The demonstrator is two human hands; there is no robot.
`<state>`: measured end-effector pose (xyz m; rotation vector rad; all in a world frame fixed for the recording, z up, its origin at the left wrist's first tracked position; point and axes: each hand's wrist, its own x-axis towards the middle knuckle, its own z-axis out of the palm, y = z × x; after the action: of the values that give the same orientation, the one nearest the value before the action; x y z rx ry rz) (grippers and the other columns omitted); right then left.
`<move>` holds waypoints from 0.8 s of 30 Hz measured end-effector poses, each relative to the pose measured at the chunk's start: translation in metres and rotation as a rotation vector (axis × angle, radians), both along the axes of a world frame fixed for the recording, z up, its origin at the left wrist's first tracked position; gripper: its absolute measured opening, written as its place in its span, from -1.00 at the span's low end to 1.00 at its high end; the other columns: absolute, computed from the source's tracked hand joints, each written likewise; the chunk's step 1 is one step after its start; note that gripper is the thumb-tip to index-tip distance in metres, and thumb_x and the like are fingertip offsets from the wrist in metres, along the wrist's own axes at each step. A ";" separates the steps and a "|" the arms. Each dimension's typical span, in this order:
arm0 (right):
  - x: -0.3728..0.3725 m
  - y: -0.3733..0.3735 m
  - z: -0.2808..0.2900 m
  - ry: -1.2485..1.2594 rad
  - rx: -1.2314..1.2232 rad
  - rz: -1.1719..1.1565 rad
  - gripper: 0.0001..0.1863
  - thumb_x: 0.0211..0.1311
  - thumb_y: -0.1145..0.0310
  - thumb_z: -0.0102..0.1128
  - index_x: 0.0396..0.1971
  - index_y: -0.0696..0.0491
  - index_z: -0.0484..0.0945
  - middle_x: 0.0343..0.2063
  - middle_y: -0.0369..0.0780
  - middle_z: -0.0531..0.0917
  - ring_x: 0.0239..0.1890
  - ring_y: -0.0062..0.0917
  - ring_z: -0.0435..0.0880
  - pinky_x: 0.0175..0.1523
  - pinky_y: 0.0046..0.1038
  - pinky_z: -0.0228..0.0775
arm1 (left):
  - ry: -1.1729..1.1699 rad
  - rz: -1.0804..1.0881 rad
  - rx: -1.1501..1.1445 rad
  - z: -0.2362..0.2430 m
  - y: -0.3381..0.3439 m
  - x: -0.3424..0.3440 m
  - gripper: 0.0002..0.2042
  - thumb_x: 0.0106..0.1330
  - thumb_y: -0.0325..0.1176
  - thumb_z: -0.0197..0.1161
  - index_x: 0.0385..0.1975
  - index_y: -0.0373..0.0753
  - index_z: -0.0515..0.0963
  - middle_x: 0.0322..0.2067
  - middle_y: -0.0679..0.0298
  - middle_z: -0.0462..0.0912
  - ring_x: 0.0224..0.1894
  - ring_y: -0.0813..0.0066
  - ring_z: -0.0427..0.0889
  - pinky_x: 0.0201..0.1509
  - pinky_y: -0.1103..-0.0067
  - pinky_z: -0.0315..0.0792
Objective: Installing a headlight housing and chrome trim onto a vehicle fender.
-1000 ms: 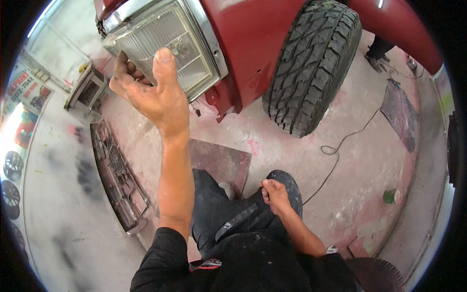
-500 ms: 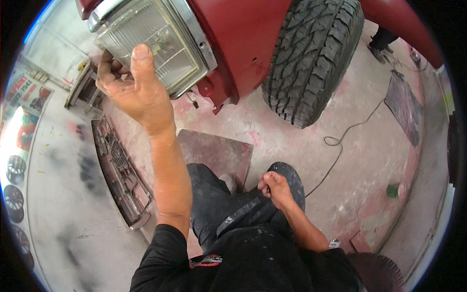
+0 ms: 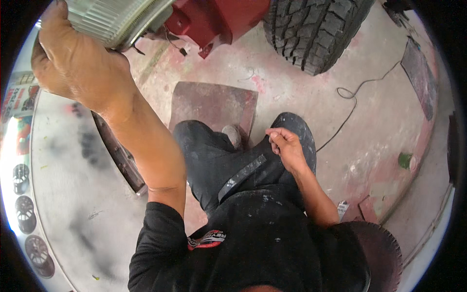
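My left hand (image 3: 82, 68) is raised at the upper left with its fingers gripping the outer edge of the clear, ribbed headlight (image 3: 112, 24) in a metal frame, which is cut off by the picture's top; some fingertips are hidden. Beside the lamp is the red body panel (image 3: 219, 19), with a small connector (image 3: 183, 51) dangling on a wire near its lower corner. My right hand (image 3: 287, 146) rests low over my right thigh, fingers curled together; whether anything small is in them I cannot make out.
A large tyre (image 3: 316, 31) stands right of the panel. A square board (image 3: 214, 97) lies beneath my knees, a long dark car part (image 3: 116, 155) along the left wall, a cable (image 3: 355, 102), dark sheet (image 3: 418, 78) and green can (image 3: 405, 160) on the right floor. A person's feet (image 3: 399, 14) show at top right.
The view has tilted, so the car sits higher in the picture. My left hand has moved up and leftward in the frame, still on the headlight. My right hand stays by my thigh.
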<state>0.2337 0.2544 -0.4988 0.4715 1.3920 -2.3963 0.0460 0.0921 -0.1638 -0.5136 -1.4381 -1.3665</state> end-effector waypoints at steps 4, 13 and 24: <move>0.007 -0.003 -0.003 0.025 0.059 0.044 -0.76 0.47 0.40 0.13 -0.02 0.22 0.62 -0.42 -0.36 0.55 -0.49 -0.74 0.39 -0.41 -0.63 0.21 | 0.152 -0.026 -0.190 -0.001 -0.005 0.001 -0.66 0.43 -0.23 0.19 -0.10 -0.46 0.54 -0.14 0.05 0.66 -0.14 0.30 0.70 -0.07 0.44 0.62; 0.000 0.003 0.012 -0.084 -0.067 -0.082 -0.76 0.41 0.38 0.20 -0.05 0.19 0.64 -0.44 -0.33 0.59 -0.50 -0.71 0.43 -0.44 -0.61 0.25 | 0.008 0.122 -0.077 0.009 -0.008 0.003 -0.64 0.35 -0.26 0.22 -0.13 -0.53 0.48 -0.19 -0.06 0.69 -0.21 0.18 0.76 -0.16 0.38 0.69; -0.023 0.019 0.066 0.052 -0.166 -0.159 -0.81 0.37 0.44 0.24 -0.10 0.18 0.64 -0.35 -0.23 0.70 -0.49 -0.70 0.48 -0.40 -0.63 0.27 | 0.081 0.093 0.013 0.013 -0.003 -0.010 -0.63 0.34 -0.28 0.23 -0.10 -0.54 0.49 -0.19 0.00 0.67 -0.21 0.26 0.72 -0.13 0.43 0.63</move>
<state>0.2111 0.2735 -0.4327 0.4955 1.2038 -2.6426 0.0365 0.0893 -0.1505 -0.4824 -1.3702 -1.2669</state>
